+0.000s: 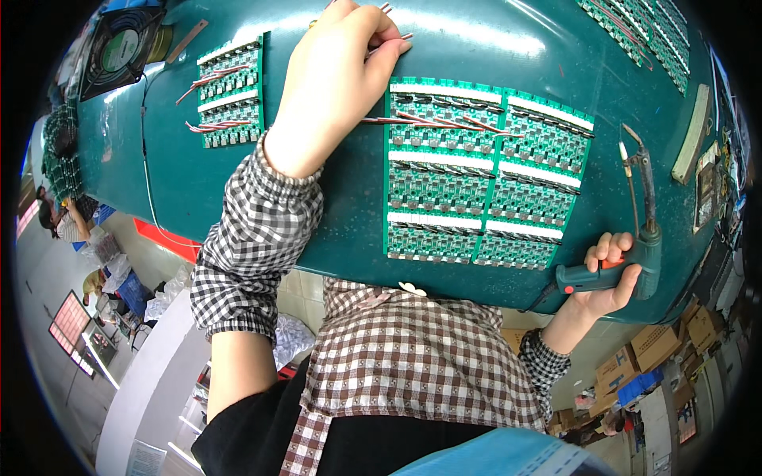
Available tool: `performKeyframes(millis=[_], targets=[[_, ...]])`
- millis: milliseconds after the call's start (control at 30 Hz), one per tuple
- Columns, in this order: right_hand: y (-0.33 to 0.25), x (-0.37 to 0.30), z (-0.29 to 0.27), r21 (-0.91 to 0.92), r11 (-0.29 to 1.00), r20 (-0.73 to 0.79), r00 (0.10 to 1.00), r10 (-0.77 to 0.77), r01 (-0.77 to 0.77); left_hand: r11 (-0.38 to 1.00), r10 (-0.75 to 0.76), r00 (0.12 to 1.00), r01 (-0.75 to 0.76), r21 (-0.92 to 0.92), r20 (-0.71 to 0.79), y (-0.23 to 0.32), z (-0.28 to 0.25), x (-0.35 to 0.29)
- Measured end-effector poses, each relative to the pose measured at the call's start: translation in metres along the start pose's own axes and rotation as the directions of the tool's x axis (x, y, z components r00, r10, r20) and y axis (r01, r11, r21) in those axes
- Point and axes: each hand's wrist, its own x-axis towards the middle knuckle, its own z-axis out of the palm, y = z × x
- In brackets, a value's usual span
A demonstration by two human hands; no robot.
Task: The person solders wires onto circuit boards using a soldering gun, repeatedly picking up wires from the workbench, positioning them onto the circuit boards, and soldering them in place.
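Observation:
My left hand [337, 79] is raised over the green table, its fingers closed on thin red and white wires [407, 36] whose ends stick out past the fingertips. Below and right of it lies a large panel of green circuit boards [440, 190] with white strips and rows of small parts. Loose red, white and dark wires [456, 124] stretch across the panel's upper rows. At the table's near right, my right hand [607, 274] grips a green soldering gun [649, 262] by its handle, fingers near the red trigger. Its metal tip and thin feed tube point away from me, apart from the boards.
A smaller board panel [230, 99] with wires on it lies at left. More boards [643, 36] sit at far right. A black fan [119, 47] stands at the far left corner, its cable [145, 143] trailing across the table. A pale bar [690, 135] lies by the right edge.

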Motion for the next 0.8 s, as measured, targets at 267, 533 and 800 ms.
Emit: performKeyframes(millis=[267, 533, 800], targets=[[0.000, -0.001, -0.002, 0.003, 1.000, 0.009, 1.000, -0.002, 0.002, 0.998, 0.001, 1.000, -0.003, -0.060, -0.027, -0.001, 0.001, -0.001], [0.001, 0.000, -0.001, 0.002, 1.000, -0.003, 1.000, -0.025, 0.025, 0.999, -0.038, 0.998, 0.037, -0.027, -0.057, -0.003, -0.001, 0.000], [0.003, -0.001, -0.001, -0.004, 1.000, -0.012, 0.999, -0.031, 0.031, 0.999, 0.005, 0.997, -0.009, -0.050, -0.077, -0.010, 0.004, 0.001]])
